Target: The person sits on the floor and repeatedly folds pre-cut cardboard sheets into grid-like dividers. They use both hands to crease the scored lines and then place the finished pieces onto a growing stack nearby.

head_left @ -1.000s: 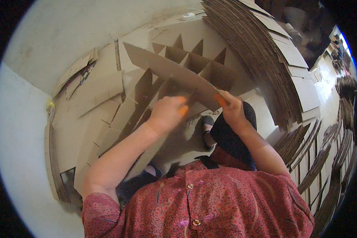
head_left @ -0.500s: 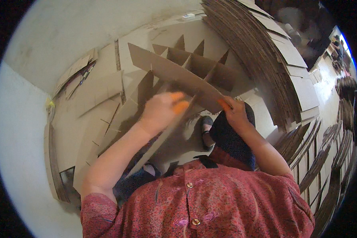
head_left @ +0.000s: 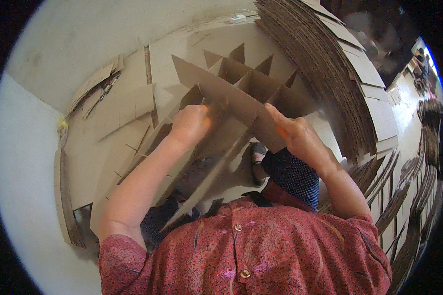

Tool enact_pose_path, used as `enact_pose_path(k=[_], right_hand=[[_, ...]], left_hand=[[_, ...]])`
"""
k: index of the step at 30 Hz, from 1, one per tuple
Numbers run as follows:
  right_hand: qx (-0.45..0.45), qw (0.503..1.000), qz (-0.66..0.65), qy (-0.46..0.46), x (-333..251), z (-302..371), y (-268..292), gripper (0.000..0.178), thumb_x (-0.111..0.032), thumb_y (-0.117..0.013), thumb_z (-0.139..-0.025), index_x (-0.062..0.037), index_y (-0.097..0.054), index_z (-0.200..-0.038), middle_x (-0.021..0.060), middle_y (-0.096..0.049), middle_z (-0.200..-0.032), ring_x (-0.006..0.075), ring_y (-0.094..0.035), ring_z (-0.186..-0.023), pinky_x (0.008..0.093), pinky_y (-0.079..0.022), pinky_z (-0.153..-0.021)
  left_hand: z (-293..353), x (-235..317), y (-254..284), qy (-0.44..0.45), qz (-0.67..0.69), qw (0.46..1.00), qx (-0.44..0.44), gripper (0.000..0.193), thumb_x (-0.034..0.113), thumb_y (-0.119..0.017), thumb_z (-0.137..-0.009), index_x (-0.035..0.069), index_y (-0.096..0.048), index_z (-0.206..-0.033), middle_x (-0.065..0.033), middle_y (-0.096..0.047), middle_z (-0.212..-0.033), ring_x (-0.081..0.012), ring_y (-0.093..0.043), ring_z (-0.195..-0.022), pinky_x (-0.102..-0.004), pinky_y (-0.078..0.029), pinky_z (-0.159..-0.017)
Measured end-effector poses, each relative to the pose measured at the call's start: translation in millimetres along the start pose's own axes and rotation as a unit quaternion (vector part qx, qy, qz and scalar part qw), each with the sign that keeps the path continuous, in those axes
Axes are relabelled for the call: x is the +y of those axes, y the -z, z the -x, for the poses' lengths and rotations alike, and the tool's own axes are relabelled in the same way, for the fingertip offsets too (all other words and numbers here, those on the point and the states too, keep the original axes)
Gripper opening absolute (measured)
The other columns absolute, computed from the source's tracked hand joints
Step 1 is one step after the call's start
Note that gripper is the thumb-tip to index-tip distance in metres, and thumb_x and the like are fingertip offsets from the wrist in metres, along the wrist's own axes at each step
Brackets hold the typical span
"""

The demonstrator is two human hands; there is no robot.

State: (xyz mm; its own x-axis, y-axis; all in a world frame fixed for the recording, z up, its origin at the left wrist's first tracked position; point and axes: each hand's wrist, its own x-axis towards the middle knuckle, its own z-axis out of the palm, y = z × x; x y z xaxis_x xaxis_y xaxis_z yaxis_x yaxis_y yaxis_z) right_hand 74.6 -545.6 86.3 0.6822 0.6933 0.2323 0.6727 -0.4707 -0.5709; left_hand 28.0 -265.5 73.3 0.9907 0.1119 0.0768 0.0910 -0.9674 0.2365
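A brown cardboard divider (head_left: 253, 81) of crossed, slotted strips stands in front of me, its cells open upward. One long cardboard strip (head_left: 219, 91) runs slanting across its near side. My right hand (head_left: 298, 132) pinches this strip near its right end, thumb side up, forefinger stretched along the edge. My left hand (head_left: 189, 124) is closed at a crossing strip on the left; its fingertips are partly hidden behind the hand. Orange covers show on fingers of both hands. Another long strip slants from the divider down toward my lap.
Tall stacks of cardboard strips (head_left: 325, 69) rise at the right, with more bundles (head_left: 403, 191) behind my right arm. Flat cardboard sheets (head_left: 125, 113) lie at the left beside a pale wall (head_left: 24, 142). A white power strip (head_left: 237, 19) lies at the far wall.
My left hand has moved left and slightly up, closing at a crossing strip. The right hand has shifted along the long strip, and the divider has moved slightly right.
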Motion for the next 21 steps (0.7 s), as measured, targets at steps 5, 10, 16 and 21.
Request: enact_pose_path(k=[5,10,16,21], right_hand=[[-0.002,1.0,0.015,0.008,-3,-2,-11,0.056,0.002,-0.054,-0.083,-0.0114,-0.044,-0.136,0.0266,-0.06,-0.085,0.0425,-0.061,-0.075,0.0407,-0.049,-0.067],[-0.011,1.0,-0.018,-0.006,1,0,-9,0.054,0.0,-0.054,-0.084,-0.0102,-0.043,-0.136,0.0273,-0.06,-0.09,0.0422,-0.06,-0.078,0.0412,-0.049,-0.07],[0.009,0.999,-0.006,0.036,5,-2,-11,0.055,0.001,-0.054,-0.08,-0.0096,-0.045,-0.134,0.025,-0.061,-0.078,0.042,-0.061,-0.072,0.0465,-0.049,-0.063],[-0.025,0.999,0.01,0.018,-4,-5,-2,0.056,0.001,-0.054,-0.083,-0.0111,-0.044,-0.136,0.0288,-0.057,-0.081,0.0444,-0.058,-0.072,0.0392,-0.048,-0.065]], left_hand=[[4,8,4,-0.005,0.006,1.0,-0.007,0.024,0.023,-0.067,-0.08,0.001,-0.065,-0.088,-0.0201,-0.064,-0.077,-0.0379,-0.062,-0.076,-0.0445,-0.049,-0.068],[0,-22,27,0.017,0.04,0.983,0.176,0.035,0.035,-0.069,-0.08,0.003,-0.065,-0.094,-0.0176,-0.065,-0.088,-0.0361,-0.062,-0.084,-0.043,-0.05,-0.071],[-29,-68,29,0.084,-0.028,0.995,0.037,0.031,0.031,-0.07,-0.079,0.002,-0.065,-0.089,-0.0172,-0.062,-0.074,-0.0312,-0.064,-0.074,-0.042,-0.048,-0.065],[-31,-93,18,0.063,-0.014,0.998,0.024,0.027,0.025,-0.068,-0.08,-0.001,-0.063,-0.079,-0.0171,-0.056,-0.061,-0.0252,-0.061,-0.062,-0.0394,-0.045,-0.059]])
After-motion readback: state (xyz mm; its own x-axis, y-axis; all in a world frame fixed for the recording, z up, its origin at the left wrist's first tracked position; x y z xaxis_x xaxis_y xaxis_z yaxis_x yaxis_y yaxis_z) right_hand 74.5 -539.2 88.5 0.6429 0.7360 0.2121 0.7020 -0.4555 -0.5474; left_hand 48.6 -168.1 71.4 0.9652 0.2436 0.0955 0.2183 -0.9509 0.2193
